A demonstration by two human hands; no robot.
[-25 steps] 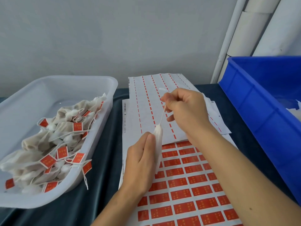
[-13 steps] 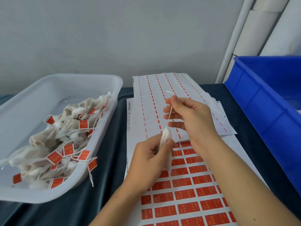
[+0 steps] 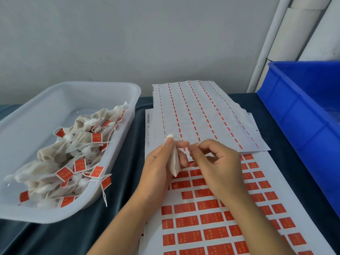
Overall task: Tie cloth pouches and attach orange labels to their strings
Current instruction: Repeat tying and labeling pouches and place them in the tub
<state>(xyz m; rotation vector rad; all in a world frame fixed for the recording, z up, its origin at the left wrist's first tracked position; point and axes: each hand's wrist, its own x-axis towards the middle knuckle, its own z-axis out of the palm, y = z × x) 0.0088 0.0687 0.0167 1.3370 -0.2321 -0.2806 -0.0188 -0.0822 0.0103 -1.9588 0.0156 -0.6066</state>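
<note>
Both hands have dropped lower and drawn closer together since a moment ago, and the right one no longer pulls the string up tall above the pouch. Now the left hand (image 3: 159,170) grips a small white cloth pouch (image 3: 174,162) between thumb and fingers, its gathered top poking out above the thumb. Just right of the pouch, the right hand (image 3: 219,168) curls in, with thumb and forefinger pinched together on what looks like the thin string (image 3: 177,138) coming off the pouch's top; the string is too fine and blurred to follow all the way.

Under both hands lies the label sheet (image 3: 211,218), with rows of orange labels still on it, spread on the dark-covered desk (image 3: 114,208). Beyond the label sheet, farther from the person, sits a stack of used backing sheets (image 3: 195,115) showing only thin orange strips. Left of the label sheet stands a white plastic tub (image 3: 77,92) heaped with finished pouches (image 3: 73,153), each carrying an orange label on its string. Right of the label sheet is a blue crate (image 3: 301,107).
</note>
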